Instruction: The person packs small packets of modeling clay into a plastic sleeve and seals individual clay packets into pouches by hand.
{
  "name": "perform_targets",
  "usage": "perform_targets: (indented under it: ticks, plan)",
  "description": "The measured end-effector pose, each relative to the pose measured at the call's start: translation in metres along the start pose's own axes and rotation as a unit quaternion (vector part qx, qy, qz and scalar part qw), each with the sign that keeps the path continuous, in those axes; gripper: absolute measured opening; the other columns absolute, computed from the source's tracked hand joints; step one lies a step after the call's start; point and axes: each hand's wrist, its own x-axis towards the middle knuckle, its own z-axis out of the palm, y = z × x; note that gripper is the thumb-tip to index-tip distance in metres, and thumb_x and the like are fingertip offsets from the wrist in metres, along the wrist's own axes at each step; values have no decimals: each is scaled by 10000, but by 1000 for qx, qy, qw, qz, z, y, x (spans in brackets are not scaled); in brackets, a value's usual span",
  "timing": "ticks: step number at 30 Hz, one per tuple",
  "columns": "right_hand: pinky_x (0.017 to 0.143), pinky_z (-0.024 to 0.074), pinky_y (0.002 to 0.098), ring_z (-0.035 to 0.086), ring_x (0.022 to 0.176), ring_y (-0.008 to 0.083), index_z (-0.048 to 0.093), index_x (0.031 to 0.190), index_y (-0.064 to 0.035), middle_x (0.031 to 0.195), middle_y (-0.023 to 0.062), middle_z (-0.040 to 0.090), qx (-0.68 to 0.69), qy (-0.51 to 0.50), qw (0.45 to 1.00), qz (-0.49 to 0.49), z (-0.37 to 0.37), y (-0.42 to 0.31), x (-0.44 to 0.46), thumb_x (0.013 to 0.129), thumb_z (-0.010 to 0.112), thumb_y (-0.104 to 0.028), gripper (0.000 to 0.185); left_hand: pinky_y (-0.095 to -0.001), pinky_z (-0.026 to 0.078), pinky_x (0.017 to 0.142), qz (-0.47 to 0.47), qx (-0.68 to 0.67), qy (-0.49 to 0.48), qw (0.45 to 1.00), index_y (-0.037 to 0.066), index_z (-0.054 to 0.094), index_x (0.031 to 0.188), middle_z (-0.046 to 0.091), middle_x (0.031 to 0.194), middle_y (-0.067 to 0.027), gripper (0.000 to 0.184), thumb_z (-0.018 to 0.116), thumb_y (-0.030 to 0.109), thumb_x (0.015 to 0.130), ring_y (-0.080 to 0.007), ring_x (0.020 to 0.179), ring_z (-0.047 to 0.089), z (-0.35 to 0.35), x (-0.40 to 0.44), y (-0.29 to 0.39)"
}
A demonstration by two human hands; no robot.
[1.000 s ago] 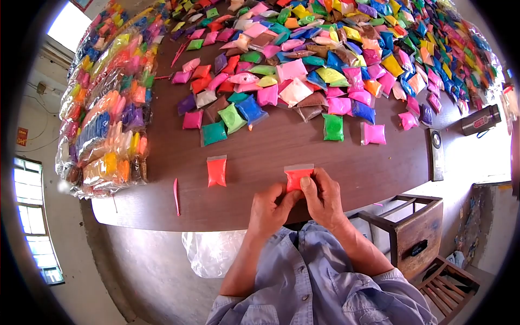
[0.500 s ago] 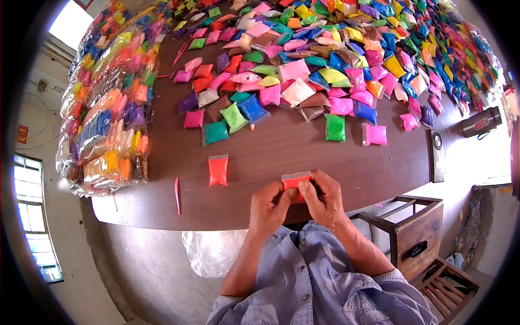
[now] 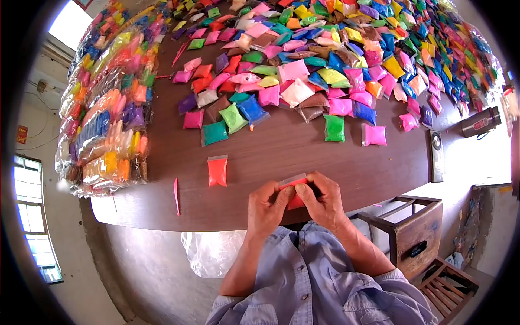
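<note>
Between my two hands, over the table's front edge, is a small red plastic packet [image 3: 296, 202] with a clear sealed top strip. My left hand [image 3: 268, 206] pinches its left side, thumb on the front face. On the other side my right hand [image 3: 320, 199] grips it the same way, the thumbs close together. The fingers behind the packet are hidden. Left of my hands a similar red packet [image 3: 218, 171] lies flat on the table. Further left is a thin pink plastic tool [image 3: 176, 196].
Loose coloured packets [image 3: 292, 70] cover the back of the brown table [image 3: 260, 151]. Clear bags of packets [image 3: 111, 119] are stacked at left. A dark bottle [image 3: 481, 122] lies at right by a narrow dark case [image 3: 436, 156]. A wooden stool [image 3: 416, 233] stands below right.
The red packet in my hands has tilted, its right side now higher. My hands have shifted slightly with it; the other things lie as before.
</note>
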Motion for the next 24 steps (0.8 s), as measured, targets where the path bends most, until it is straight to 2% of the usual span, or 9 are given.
perform_targets:
  ticks: [3, 5, 8, 14, 18, 21, 24]
  plan:
    - [638, 470, 315, 577, 691, 187, 686, 984, 2, 810, 102, 643, -31, 2, 1000, -5, -2, 8, -2, 965, 700, -57, 64, -255, 368, 553, 13, 33, -4, 999, -1, 622, 816, 530, 680, 53, 341, 756, 245, 1011, -36, 671, 433, -2, -1, -3]
    - [649, 479, 315, 599, 708, 188, 695, 991, 0, 821, 105, 655, -37, 7, 999, -9, -3, 7, -2, 963, 704, -58, 65, -244, 425, 604, -35, 14, -26, 999, 12, 706, 907, 612, 730, 50, 251, 766, 239, 995, -34, 716, 505, -3, -1, 4]
    - [674, 500, 319, 644, 742, 202, 717, 1007, -5, 844, 116, 677, -35, 17, 999, -27, 0, 10, -2, 956, 713, -58, 74, -235, 463, 660, -54, -49, -1, 997, 4, 737, 952, 665, 774, 35, 237, 766, 234, 994, -38, 761, 557, 4, 0, 10]
    - [710, 529, 339, 686, 785, 252, 742, 1017, -12, 877, 129, 696, -53, 15, 997, -49, 2, 7, 0, 946, 697, -26, 85, -243, 519, 721, -21, 11, -10, 1000, -36, 742, 1033, 728, 837, -7, 231, 746, 194, 1010, -61, 804, 620, -2, -1, 1]
    - [704, 530, 342, 679, 781, 254, 744, 1002, -11, 896, 127, 698, -31, 6, 998, -47, 1, -3, 3, 941, 678, 5, 91, -247, 524, 722, -3, 10, 4, 1000, -32, 742, 1045, 729, 838, -7, 215, 739, 181, 1012, -66, 804, 633, -3, -3, -4]
    - [700, 528, 339, 675, 775, 254, 743, 1004, -9, 903, 127, 699, -21, 15, 998, -49, 2, 8, 0, 937, 682, 2, 90, -257, 533, 727, -26, -8, -5, 1000, -31, 741, 1033, 736, 840, -21, 214, 744, 181, 1008, -76, 802, 646, -1, -2, 5]
    - [695, 526, 335, 677, 774, 250, 741, 1005, -7, 903, 126, 703, -30, 9, 998, -52, 0, 9, 0, 936, 679, 7, 94, -251, 509, 706, -49, 0, -8, 999, -5, 739, 1007, 708, 822, 5, 201, 751, 196, 1003, -59, 785, 603, 1, 0, 10]
